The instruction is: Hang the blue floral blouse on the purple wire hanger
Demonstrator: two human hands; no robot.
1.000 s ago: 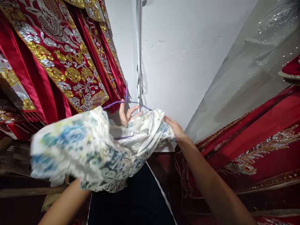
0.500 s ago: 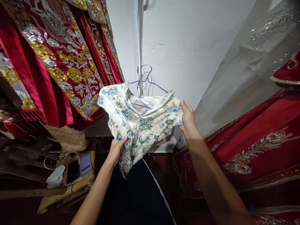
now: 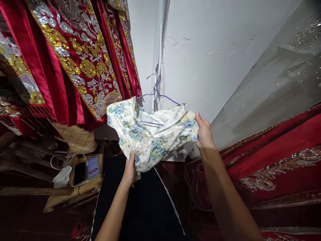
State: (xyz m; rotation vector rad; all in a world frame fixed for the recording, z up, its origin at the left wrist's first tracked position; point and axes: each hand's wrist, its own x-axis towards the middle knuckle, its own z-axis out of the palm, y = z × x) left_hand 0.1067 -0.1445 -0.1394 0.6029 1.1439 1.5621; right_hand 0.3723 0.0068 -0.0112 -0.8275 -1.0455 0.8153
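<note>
A white garment with blue and yellow flowers (image 3: 150,134) hangs bunched on a thin purple wire hanger (image 3: 160,97) in front of a white wall. My left hand (image 3: 129,169) grips the garment's lower edge from below, fingers closed on the cloth. My right hand (image 3: 204,132) pinches the garment's right shoulder end, thumb on top. The hanger's hook rises beside a vertical metal strip (image 3: 159,50) on the wall.
Red robes with gold and silver embroidery (image 3: 75,57) hang at the upper left. More red embroidered cloth (image 3: 271,160) and a clear plastic cover (image 3: 276,77) lie at the right. A wooden shelf at lower left holds two phones (image 3: 86,170), a cable and a crumpled tissue (image 3: 61,177).
The garment went from spread wide over my left arm to bunched on the hanger. My left hand dropped from the hanger to the cloth's lower edge. The view shifted slightly.
</note>
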